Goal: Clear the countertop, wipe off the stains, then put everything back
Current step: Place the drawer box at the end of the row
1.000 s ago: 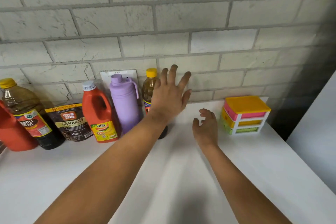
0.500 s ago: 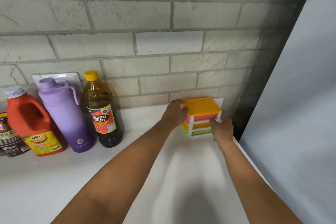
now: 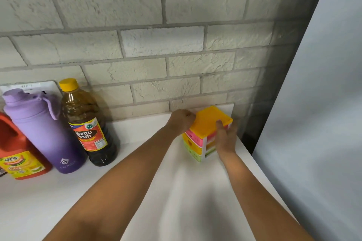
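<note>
- Two hands on one item: our left hand (image 3: 181, 121) grips the left back corner of the small plastic three-drawer organiser with the yellow top (image 3: 208, 133), fingers curled round its edge.
- Our right hand (image 3: 225, 137) clamps the organiser's right side, thumb up on the yellow lid, fingers down the white frame.
- Organiser sits at the far right back corner of the white countertop (image 3: 186, 191), near the grey brick wall (image 3: 156, 45); it looks tilted or turned corner-on to us, and we cannot tell whether the base is off the surface.
- Drawers read pink, yellow, green top to bottom; no writing legible on them.
- Progress, as we judge it: clearing is barely begun. Organiser is the piece in hand; the bottles are still lined up on the left, and no cloth or wiping is in view. Wipe and put-back are all still to do.
- Stains: none we can make out on the visible white surface.
- Dark-liquid clear plastic bottle with yellow cap (image 3: 88, 123): label reads "DATU PUTI", red and black panel, small print unreadable.
- Lilac insulated metal bottle with loop handle (image 3: 41, 133) just beside it, touching or nearly so; small white logo and word low down, too blurred to read surely.
- Red plastic jug with moulded handle (image 3: 17, 152) at the left edge: yellow label reads "UFC".
- White wall plate (image 3: 37, 86) behind the lilac bottle carries a small printed tag, not legible.
- Pale grey panel (image 3: 313, 123) stands right of the counter.
</note>
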